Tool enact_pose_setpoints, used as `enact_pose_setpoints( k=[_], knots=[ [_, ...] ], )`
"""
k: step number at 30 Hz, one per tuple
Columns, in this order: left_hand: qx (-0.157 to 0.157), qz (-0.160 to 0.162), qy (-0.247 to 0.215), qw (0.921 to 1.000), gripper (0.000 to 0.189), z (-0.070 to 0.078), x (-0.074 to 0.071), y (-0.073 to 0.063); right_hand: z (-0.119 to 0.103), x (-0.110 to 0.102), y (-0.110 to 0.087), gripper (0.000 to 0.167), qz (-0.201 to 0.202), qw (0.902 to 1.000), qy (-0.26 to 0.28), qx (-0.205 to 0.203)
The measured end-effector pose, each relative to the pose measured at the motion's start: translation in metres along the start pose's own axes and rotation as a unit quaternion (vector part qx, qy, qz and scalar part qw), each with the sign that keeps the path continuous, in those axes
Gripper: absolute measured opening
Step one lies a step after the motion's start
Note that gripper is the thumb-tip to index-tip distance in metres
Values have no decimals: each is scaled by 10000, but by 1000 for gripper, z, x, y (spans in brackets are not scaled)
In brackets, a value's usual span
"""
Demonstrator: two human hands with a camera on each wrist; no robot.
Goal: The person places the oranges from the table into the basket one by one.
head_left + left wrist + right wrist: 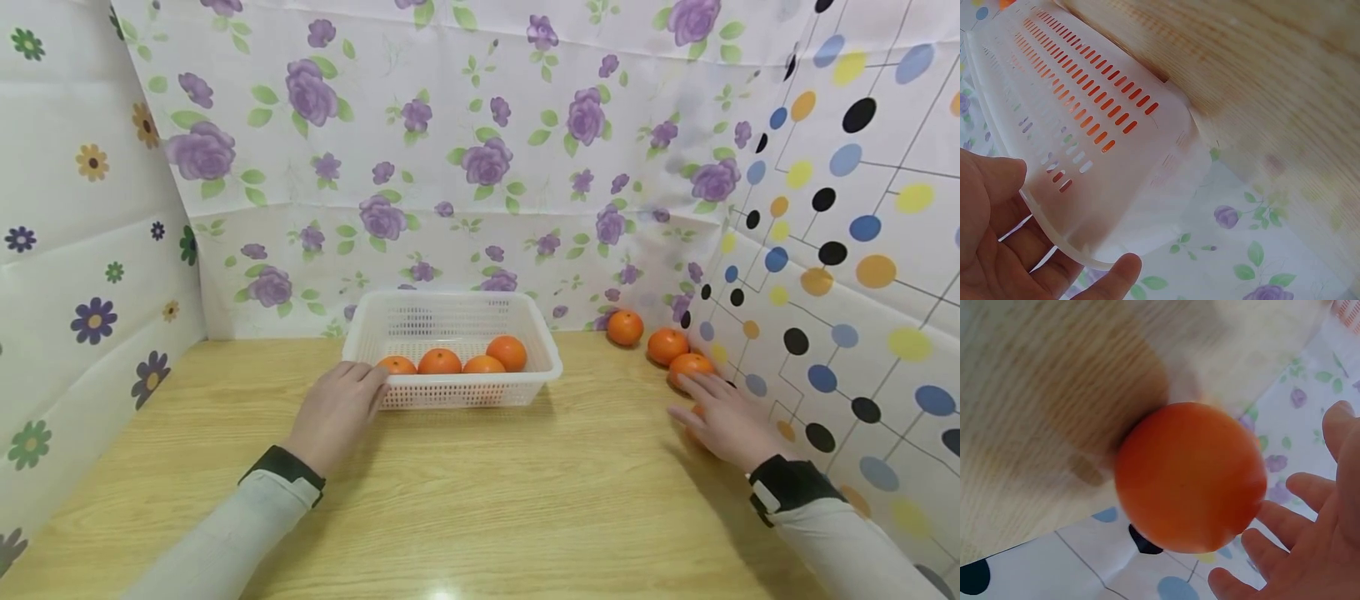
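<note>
A white perforated plastic basket (457,393) stands on the wooden table with several mandarins (440,362) inside along its front wall. My left hand (337,417) holds the basket's front left corner, thumb on one side of the rim and fingers (1057,275) round the other. On the right, my right hand (727,421) hovers over the nearest loose mandarin (1191,478), which it mostly hides in the head view. Its fingers are spread, with fingertips right at the fruit's side in the right wrist view, and the thumb stands apart.
More loose mandarins (667,346) lie in a row towards the back right corner, along the dotted right wall covering (847,250). A flowered sheet (450,167) hangs behind the basket, and another covering (90,250) borders the table (480,492) on the left.
</note>
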State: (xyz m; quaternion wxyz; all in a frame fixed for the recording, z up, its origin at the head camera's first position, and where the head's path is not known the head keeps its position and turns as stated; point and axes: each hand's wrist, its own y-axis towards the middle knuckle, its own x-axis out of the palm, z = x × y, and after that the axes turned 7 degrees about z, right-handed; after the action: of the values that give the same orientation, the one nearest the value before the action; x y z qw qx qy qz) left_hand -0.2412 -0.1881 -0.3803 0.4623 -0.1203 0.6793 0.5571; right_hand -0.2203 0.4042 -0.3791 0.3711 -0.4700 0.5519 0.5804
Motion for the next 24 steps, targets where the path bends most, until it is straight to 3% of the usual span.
enact_pose_setpoints(
  k=[12, 24],
  knots=[
    [-118, -109, 0, 9999, 30, 1, -2, 1, 18, 13, -3, 87, 197, 9998, -19, 64],
    [-118, -115, 28, 9999, 30, 1, 0, 1, 17, 16, -9, 86, -136, 9993, 102, 318]
  ],
)
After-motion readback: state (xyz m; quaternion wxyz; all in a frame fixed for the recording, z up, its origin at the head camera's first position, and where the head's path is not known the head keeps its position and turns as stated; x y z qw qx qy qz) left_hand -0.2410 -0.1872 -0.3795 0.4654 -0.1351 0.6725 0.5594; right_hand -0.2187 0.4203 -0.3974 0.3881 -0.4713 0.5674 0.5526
